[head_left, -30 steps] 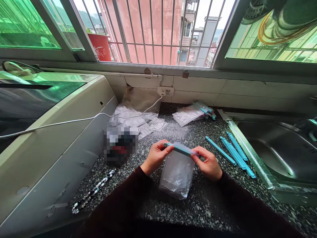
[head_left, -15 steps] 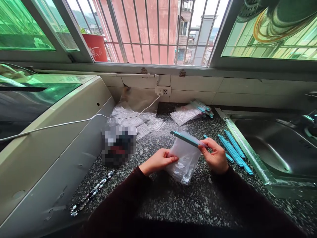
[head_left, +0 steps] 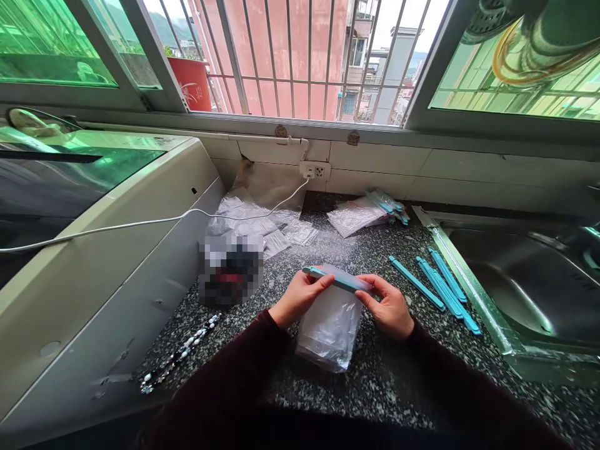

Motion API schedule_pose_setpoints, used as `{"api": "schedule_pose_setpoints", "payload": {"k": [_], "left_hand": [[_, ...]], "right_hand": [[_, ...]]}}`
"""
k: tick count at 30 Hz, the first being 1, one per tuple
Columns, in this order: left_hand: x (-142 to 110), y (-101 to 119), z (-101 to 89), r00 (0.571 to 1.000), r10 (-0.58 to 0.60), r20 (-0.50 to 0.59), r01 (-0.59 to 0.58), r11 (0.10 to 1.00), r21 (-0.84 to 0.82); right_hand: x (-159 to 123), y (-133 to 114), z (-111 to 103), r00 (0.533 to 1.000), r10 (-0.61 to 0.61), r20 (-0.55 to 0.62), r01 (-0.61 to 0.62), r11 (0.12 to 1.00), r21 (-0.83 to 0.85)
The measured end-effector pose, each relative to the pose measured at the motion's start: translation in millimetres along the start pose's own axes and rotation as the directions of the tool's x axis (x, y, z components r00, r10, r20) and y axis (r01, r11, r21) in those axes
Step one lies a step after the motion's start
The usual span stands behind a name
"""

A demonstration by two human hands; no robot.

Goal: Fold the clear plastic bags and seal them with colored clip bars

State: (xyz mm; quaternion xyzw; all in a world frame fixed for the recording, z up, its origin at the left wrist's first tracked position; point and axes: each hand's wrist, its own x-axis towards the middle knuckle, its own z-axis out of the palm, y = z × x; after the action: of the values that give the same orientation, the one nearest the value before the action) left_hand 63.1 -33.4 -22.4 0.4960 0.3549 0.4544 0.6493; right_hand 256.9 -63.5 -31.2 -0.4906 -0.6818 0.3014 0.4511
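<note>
Left hand [head_left: 307, 297] is off the clear bag [head_left: 328, 331]'s body, back pinching the blue strip [head_left: 344, 282] near its left end; right hand [head_left: 387, 307] pinches toward the other. Strip spans bag's top, over the surface [head_left: 280, 275], now apparently steadied both sides.

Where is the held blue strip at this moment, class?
In the head view, the held blue strip is slightly below and right of centre, across the top of the plastic bag, gripped by left hand and right hand, left of the loose blue strips.
</note>
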Motion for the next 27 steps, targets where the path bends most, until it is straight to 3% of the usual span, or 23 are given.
{"api": "schedule_pose_setpoints", "payload": {"k": [2, 8, 13, 18, 22, 24, 27], "left_hand": [[-0.8, 1.9, 0.0, 0.999, -0.005, -0.054, -0.001, 0.996, -0.094], [-1.5, 3.6, -1.6, 0.983, 0.022, -0.183, -0.067, 0.968, -0.241], [-2.7, -0.5, 2.2, 0.983, 0.039, -0.182, -0.086, 0.962, -0.259], [-1.3, -2.2, 1.4, 0.977, 0.040, -0.211, -0.084, 0.975, -0.205], [0.4, 0.0, -1.8, 0.969, 0.062, -0.238, -0.084, 0.993, -0.081], [0.0, 1.8, -1.4, 0.975, 0.034, -0.221, -0.035, 0.999, -0.001], [-1.3, 3.4, 1.1, 0.984, -0.023, -0.177, 0.031, 0.999, 0.041]], "right_hand": [[-1.7, 1.7, 4.4, 0.995, 0.094, 0.026, -0.096, 0.992, 0.079], [-2.5, -5.5, 5.4, 0.928, 0.233, 0.289, -0.271, 0.957, 0.099], [-2.7, -8.5, 6.2, 0.930, 0.244, 0.274, -0.275, 0.958, 0.083], [-2.3, -0.7, 6.0, 0.961, 0.152, 0.229, -0.156, 0.988, -0.002], [0.0, 3.5, -2.4, 0.997, -0.045, -0.057, 0.035, 0.986, -0.166], [1.7, 3.2, -7.4, 0.972, -0.197, -0.126, 0.147, 0.934, -0.326], [3.2, 0.5, -11.9, 0.927, -0.371, -0.059, 0.282, 0.792, -0.541]]}}
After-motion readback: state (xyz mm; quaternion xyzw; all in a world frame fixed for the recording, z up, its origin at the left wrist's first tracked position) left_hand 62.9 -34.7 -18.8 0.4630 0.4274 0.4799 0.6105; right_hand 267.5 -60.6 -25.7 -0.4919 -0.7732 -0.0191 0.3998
